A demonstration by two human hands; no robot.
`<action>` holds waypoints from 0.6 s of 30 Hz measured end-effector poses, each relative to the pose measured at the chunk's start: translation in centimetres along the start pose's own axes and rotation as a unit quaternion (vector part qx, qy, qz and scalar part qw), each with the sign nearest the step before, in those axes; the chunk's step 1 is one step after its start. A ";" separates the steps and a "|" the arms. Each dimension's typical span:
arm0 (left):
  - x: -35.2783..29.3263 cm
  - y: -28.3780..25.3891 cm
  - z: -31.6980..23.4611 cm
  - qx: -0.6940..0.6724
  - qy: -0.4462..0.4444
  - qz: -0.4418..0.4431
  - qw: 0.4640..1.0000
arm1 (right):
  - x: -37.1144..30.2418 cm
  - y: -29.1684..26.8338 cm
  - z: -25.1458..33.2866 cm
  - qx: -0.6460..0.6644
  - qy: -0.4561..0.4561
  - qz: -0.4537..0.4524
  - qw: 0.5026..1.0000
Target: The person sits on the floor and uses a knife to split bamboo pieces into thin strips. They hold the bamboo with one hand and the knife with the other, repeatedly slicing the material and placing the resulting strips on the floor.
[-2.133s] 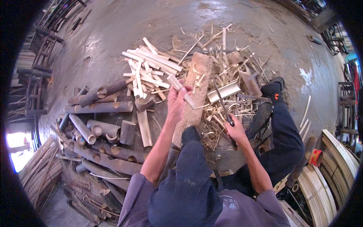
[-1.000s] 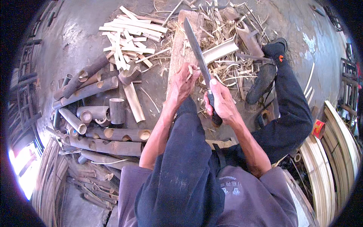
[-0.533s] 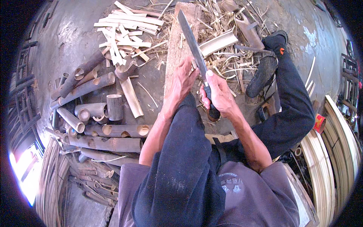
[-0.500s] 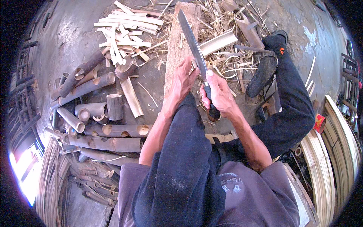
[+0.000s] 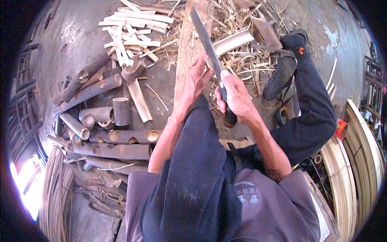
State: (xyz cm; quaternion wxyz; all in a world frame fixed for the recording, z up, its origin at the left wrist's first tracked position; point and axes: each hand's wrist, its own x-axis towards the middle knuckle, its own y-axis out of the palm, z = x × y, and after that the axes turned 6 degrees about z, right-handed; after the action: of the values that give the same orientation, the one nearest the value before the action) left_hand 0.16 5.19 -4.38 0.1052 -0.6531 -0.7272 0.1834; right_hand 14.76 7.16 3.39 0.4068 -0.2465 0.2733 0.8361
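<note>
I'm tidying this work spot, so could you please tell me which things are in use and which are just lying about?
In use:
right hand gripping the long knife
left hand against the blade
wooden plank beneath

Lying about:
bamboo tubes
split bamboo strips
shavings
curved slats

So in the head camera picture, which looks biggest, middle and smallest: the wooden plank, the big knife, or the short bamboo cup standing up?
1. Wooden plank, biggest.
2. Knife, held in the right hand.
3. Short bamboo cup, smallest.
The fisheye bends things, so only the looks count.
</note>
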 end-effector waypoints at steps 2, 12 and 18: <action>-0.3 0.1 0.0 0.004 -0.008 0.004 1.000 | -0.4 0.2 0.0 -0.002 -0.005 0.002 1.000; 0.4 0.1 0.5 0.011 0.036 -0.005 0.999 | 0.1 0.5 0.2 -0.045 -0.059 0.004 0.997; 0.7 -0.1 -0.1 0.021 0.051 0.000 0.998 | 0.2 0.3 -0.2 -0.142 -0.121 -0.025 0.982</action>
State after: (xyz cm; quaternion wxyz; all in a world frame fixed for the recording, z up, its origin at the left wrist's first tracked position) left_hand 0.01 5.84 -4.31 0.1559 -0.6594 -0.7168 0.1646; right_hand 14.46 7.00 3.12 0.4186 -0.2055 0.0940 0.8796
